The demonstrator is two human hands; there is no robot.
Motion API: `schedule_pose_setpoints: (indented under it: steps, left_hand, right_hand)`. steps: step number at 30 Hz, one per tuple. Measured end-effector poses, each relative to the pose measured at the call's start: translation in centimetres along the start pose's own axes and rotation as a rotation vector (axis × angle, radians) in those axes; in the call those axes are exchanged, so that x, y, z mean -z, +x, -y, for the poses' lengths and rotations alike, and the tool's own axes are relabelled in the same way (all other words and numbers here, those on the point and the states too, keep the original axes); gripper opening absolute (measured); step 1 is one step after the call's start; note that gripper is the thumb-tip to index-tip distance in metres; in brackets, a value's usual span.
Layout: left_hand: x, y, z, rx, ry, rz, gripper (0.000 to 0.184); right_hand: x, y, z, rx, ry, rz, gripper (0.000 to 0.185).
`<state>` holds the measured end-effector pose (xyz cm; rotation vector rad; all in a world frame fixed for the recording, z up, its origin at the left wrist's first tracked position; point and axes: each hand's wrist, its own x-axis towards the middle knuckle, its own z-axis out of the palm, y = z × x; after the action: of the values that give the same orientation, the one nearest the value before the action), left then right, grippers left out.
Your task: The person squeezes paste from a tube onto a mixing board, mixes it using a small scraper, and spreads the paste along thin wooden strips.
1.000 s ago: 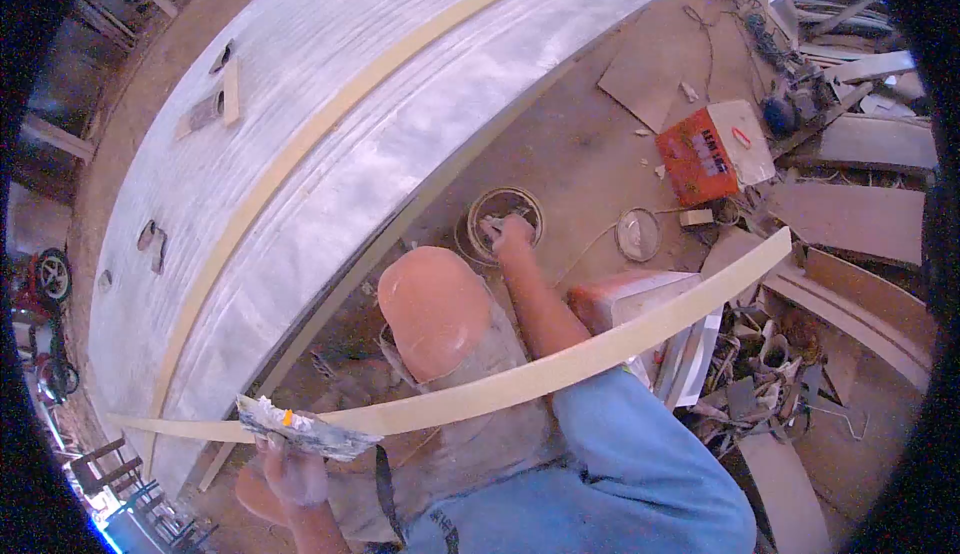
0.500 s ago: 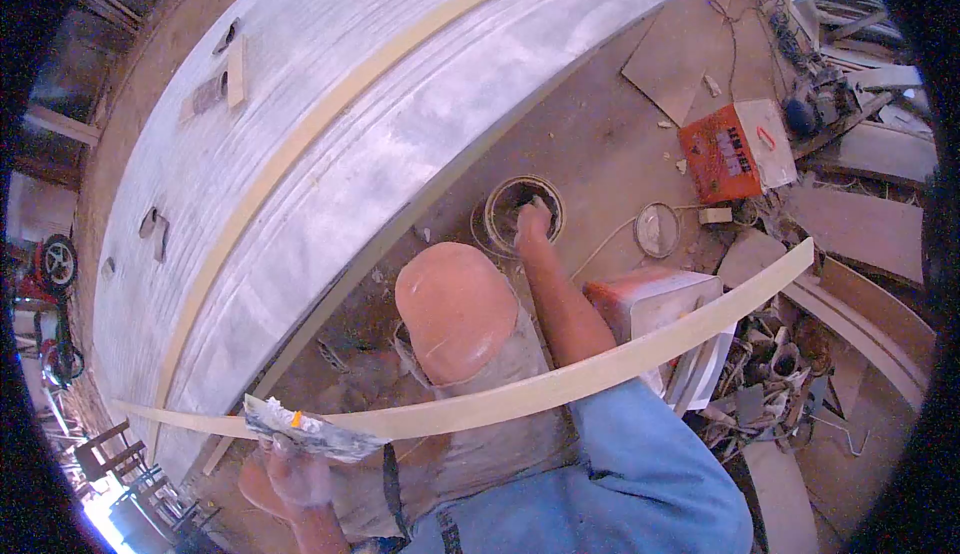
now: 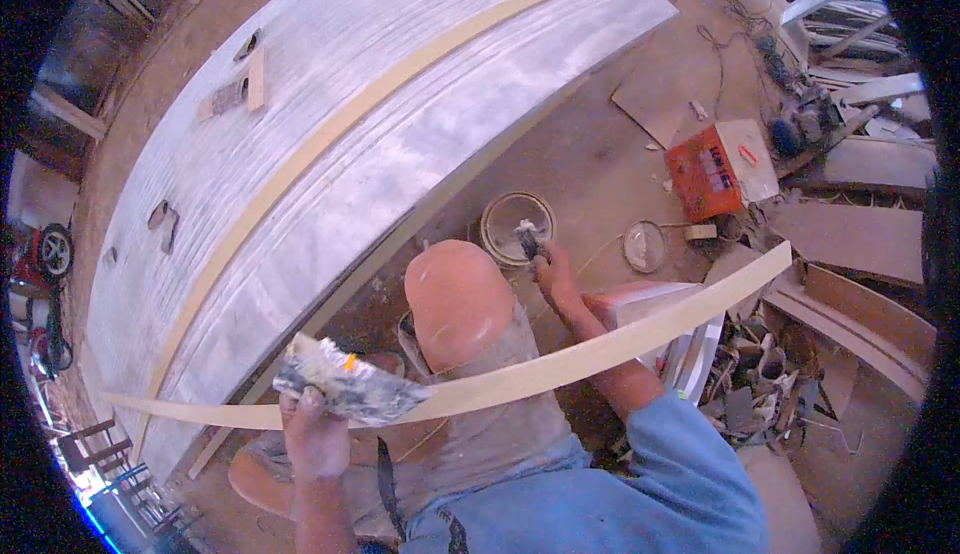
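My left hand (image 3: 320, 444) grips a paste-smeared board (image 3: 350, 384) carrying a pale heap of paste and a small orange-yellow dab. In front of my lap, a long, narrow wooden strip (image 3: 600, 362) passes behind this board; whether my left hand also touches it, I cannot tell. My right hand (image 3: 556, 272) is closed around a putty knife (image 3: 529, 241) with whitish paste on its tip. The knife is above the near side of an open bucket (image 3: 491, 216), whose rim is coated with paste.
A large whitish panel (image 3: 400, 164) fills the left, with another wooden strip (image 3: 345, 119) lying along it. At right are a round lid (image 3: 643, 245), a red-orange box (image 3: 705, 169) and a pile of scraps (image 3: 765, 379). A white-and-orange box (image 3: 640, 304) stands beside my right arm.
My right hand has come up out of the bucket, bringing the putty knife with paste into view. My left hand and its board have moved up and right, the board now tilted more toward view.
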<state>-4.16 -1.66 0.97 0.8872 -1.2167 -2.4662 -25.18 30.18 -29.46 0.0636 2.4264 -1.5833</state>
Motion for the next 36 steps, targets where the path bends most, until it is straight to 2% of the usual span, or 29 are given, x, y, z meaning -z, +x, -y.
schedule_pose_setpoints:
  steps: [1,3,4,6,9,10,11,14,16,19,21,22,26,28,31,36]
  left_hand:
    - [-0.5,-0.1,0.2,-0.015,0.055,0.031,0.053]
    - [-1.5,0.2,0.5,0.028,0.041,0.074,0.05]
    - [-2.5,0.3,0.7,0.065,0.021,0.085,0.045]
    - [-4.2,0.2,1.2,0.116,0.003,0.069,0.038]
    - [-6.3,-0.4,1.9,0.142,-0.025,0.141,0.035]
    - [-6.6,-0.6,2.4,0.155,-0.066,0.17,0.033]
    - [-7.0,-0.9,2.6,0.18,-0.078,0.173,0.033]
    - [-7.1,-2.4,3.5,0.233,-0.096,0.265,0.032]
    - [-7.3,-3.7,3.6,0.299,-0.09,0.291,0.033]
    - [-6.9,-5.8,5.3,0.402,-0.094,0.351,0.032]
    - [-6.6,-7.0,7.0,0.496,0.021,0.447,0.031]
    - [-7.2,-7.5,6.9,0.583,0.013,0.446,0.028]
    - [-7.9,-7.8,8.6,0.659,-0.042,0.494,0.025]
    - [-7.7,-8.0,8.1,0.628,-0.114,0.485,0.025]
    - [-7.4,-8.3,6.6,0.585,-0.224,0.45,0.025]
    - [-6.6,-9.0,6.5,0.53,-0.31,0.393,0.029]
  right_hand:
    - [0.9,-1.3,1.5,0.1,-0.067,-0.013,0.033]
    - [3.2,-4.3,8.6,0.132,-0.421,-0.032,0.031]
    - [4.3,-5.9,11.8,0.144,-0.429,-0.041,0.031]
    - [6.1,-10.1,15.6,0.037,-0.343,-0.11,0.029]
    - [8.6,-13.7,11.3,0.05,-0.403,-0.071,0.032]
    - [9.4,-14.8,7.7,-0.015,-0.564,-0.114,0.031]
    - [10.5,-16.5,6.4,0.141,-0.445,-0.145,0.03]
    - [14.3,-21.5,12.1,-0.011,-0.517,-0.179,0.027]
    - [16.3,-24.6,12.7,0.215,-0.519,-0.252,0.027]
    - [17.9,-28.1,17.3,0.167,-0.416,-0.297,0.027]
    - [18.6,-29.4,21.8,0.205,-0.473,-0.31,0.027]
    - [18.7,-29.6,24.1,0.236,-0.455,-0.254,0.026]
    - [18.0,-28.1,30.2,0.49,-0.46,-0.105,0.025]
    - [17.3,-26.9,32.2,0.63,-0.48,0.011,0.028]
    - [15.7,-25.1,32.9,0.789,-0.485,0.043,0.03]
    - [14.9,-23.6,33.8,0.835,-0.502,0.159,0.038]
